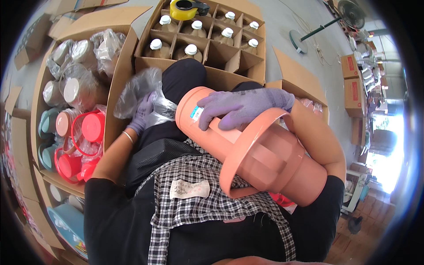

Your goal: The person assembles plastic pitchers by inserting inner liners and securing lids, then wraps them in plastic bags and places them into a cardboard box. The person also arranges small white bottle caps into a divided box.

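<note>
A large salmon-pink jug point(212, 135) with a wide loop handle point(232, 155) lies tilted across my lap, its narrower end towards my right upper arm. My right hand point(241, 107), in a purple-grey glove, rests on the jug's side with its fingers spread over the surface, near a small blue and white sticker point(196, 113). On the other side my left hand point(144, 111), gloved too, is at a crumpled clear plastic bag point(135, 91), which partly covers its fingers. The bag reaches to the jug's rounded end.
Ahead stands a divided cardboard box point(198, 63) of white-capped bottles point(191, 49), with a yellow tape roll point(183, 12) on top. An open carton point(117, 86) at left holds wrapped jugs and red containers point(92, 127). A fan stand point(298, 41) and stacked boxes point(352, 96) are at right.
</note>
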Available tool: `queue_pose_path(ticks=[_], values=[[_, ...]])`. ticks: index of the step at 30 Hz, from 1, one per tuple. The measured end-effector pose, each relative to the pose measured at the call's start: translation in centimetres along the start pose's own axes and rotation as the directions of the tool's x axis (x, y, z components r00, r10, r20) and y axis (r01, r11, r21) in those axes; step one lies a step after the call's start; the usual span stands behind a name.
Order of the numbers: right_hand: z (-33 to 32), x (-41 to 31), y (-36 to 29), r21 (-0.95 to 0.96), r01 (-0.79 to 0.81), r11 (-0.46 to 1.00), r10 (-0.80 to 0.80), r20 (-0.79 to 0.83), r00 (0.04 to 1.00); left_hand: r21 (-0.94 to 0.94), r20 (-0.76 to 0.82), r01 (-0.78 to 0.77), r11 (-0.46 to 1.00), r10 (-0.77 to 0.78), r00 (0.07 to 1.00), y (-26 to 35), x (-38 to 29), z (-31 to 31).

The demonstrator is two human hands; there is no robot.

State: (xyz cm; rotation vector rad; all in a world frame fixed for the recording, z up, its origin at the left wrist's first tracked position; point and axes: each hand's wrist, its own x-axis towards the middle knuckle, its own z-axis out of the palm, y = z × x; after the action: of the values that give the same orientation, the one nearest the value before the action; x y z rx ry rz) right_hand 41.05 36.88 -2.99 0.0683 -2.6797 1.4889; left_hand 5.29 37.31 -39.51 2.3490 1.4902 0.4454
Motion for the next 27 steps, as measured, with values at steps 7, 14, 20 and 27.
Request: queue_pose_path(ticks=[7,14,20,27], values=[[-2.4,-2.2,-10.1,0.722,-0.232,0.652,0.534,-0.220,0.816,-0.018,0.508,0.599,0.800,-0.509,0.695,-8.4,-12.7,8.1],[-5.4,-4.7,-20.4,0.098,-0.498,0.862,0.504,-0.059,0.861,-0.213,0.156,0.237,0.948,-0.207,0.966,6.8,-5.4,-15.8],[-6.8,-9.7,-24.0,-0.041,-0.450,0.892,0.402,-0.381,0.832,-0.234,-0.420,-0.093,0.968,-0.014,0.907,14.1,0.0,-29.0],[-0.4,-11.6,-25.4,0.285,-0.647,0.707,0.315,-0.946,-0.073,-0.313,0.408,-0.032,0.949,0.165,0.898,19.6,3.9,-21.2]])
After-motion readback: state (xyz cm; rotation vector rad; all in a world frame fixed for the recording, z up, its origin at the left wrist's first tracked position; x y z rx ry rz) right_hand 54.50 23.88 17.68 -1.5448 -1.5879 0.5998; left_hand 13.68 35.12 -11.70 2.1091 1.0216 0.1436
